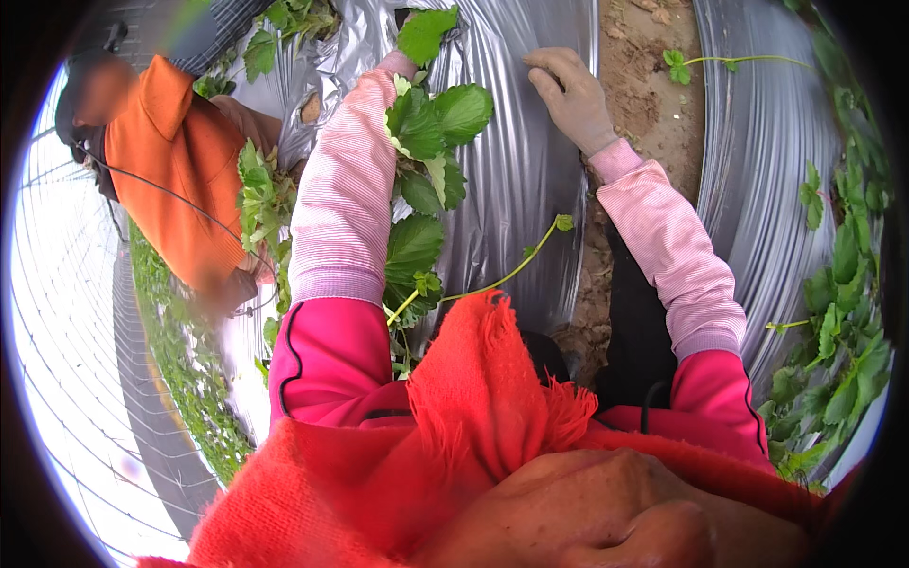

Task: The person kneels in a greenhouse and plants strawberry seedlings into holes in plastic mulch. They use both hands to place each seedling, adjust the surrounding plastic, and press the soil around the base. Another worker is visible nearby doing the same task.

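Observation:
My right hand point(570, 99), in a beige glove, is over the silver plastic mulch film point(511, 184) near its right edge, with thumb and fingers apart and nothing seen between them. My left arm in its striped sleeve reaches up to the top of the view; only the wrist part of my left hand point(400, 64) shows, and leaves hide its fingers. A green leaf point(427, 34) lies right beside it. Strawberry plants point(415, 245) with broad toothed leaves grow along that arm, and a thin runner point(515, 273) stretches across the film.
At the left a co-worker in an orange top point(177, 163) crouches beside the same bed. A soil furrow point(639, 92) runs between this bed and another film-covered bed point(760, 163) at the right, which bears more plants point(845, 341). A dark cable point(177, 195) crosses before the co-worker.

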Motion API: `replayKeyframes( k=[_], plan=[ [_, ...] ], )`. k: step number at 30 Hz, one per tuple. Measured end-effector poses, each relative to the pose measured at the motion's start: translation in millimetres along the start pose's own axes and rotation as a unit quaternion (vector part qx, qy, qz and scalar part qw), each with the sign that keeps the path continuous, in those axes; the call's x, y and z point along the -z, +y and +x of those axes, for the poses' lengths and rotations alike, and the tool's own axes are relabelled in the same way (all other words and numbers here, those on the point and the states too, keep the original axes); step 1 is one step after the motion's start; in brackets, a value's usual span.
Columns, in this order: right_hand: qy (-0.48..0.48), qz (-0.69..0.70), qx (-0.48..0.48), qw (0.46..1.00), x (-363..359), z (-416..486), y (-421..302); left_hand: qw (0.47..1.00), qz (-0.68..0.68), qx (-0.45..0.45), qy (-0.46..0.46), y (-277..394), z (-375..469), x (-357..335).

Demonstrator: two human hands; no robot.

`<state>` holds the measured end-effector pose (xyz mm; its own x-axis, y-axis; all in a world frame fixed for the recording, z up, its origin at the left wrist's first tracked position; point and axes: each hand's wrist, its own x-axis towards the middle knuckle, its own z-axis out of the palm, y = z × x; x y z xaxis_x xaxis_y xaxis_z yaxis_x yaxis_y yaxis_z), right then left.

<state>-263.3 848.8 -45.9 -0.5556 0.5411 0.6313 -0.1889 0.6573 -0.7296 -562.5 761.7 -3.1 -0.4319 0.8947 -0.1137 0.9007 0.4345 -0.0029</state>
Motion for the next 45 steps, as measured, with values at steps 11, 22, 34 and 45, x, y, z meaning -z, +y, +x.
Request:
replayKeyframes(
  k=[11, 22, 34, 45],
  plan=[
    [0.012, 0.016, -0.015, 1.000, -3, -1, 10, 0.999, 0.019, -0.042, -0.001, -14, -1, -4],
    [-0.013, -0.085, 0.082, 0.993, -3, 72, -9, 0.996, 0.041, -0.080, 0.026, -22, -9, -11],
    [-0.266, -0.389, 0.280, 0.836, -69, 161, -22, 0.940, 0.098, -0.302, 0.127, -41, 11, -33],
    [-0.237, -0.226, 0.063, 0.943, -55, 113, 15, 0.998, 0.039, -0.003, 0.052, -47, -13, -3]
  ],
)
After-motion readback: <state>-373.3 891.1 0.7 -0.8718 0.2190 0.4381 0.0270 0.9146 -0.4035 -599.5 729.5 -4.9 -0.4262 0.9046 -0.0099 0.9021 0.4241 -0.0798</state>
